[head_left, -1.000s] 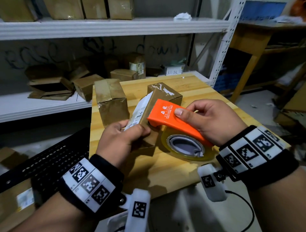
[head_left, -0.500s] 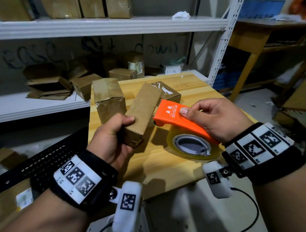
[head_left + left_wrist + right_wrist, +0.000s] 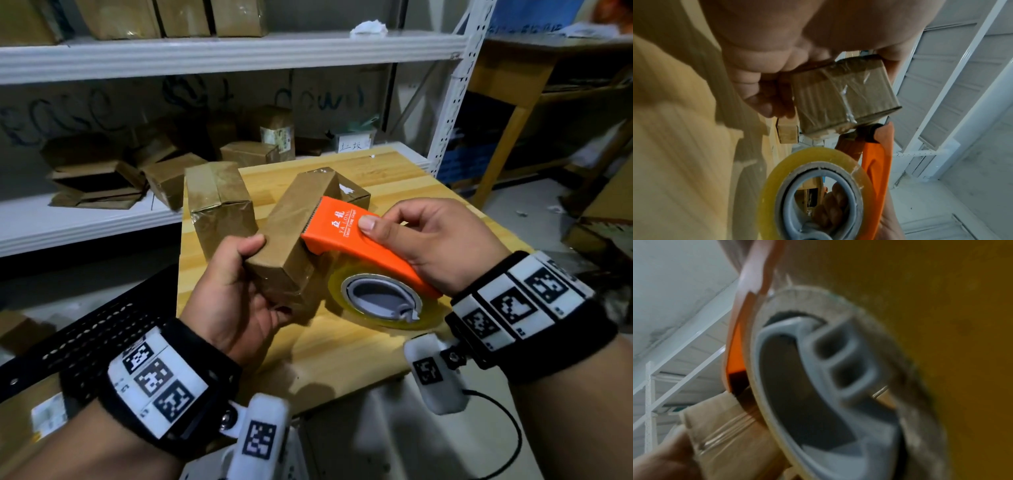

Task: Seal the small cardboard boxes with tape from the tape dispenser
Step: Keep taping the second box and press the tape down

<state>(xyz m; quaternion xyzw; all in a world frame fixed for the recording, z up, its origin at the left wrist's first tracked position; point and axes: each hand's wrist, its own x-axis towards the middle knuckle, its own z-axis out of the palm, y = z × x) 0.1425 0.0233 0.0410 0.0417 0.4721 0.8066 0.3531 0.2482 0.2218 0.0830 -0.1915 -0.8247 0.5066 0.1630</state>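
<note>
My left hand (image 3: 236, 287) grips a long small cardboard box (image 3: 291, 236) above the wooden table (image 3: 404, 178), thumb on its top edge. Its near end (image 3: 844, 99) carries clear tape. My right hand (image 3: 431, 243) holds the orange tape dispenser (image 3: 346, 233) by its handle. The dispenser's toothed front edge touches the box's right side. The yellowish tape roll (image 3: 376, 301) hangs below the handle, with its grey hub (image 3: 818, 194) seen close in the left wrist view. The right wrist view is blurred and shows the roll's hub (image 3: 818, 386) and the box (image 3: 725, 426).
Two more taped boxes stand on the table, a larger one (image 3: 219, 205) at the left and a smaller one (image 3: 352, 192) behind the held box. White metal shelves (image 3: 205, 51) behind hold several cardboard boxes. A black perforated crate (image 3: 85, 329) sits at the lower left.
My left hand turned the box so its white label no longer shows, then brought it back against the dispenser. The dispenser's front edge now touches the box's side again.
</note>
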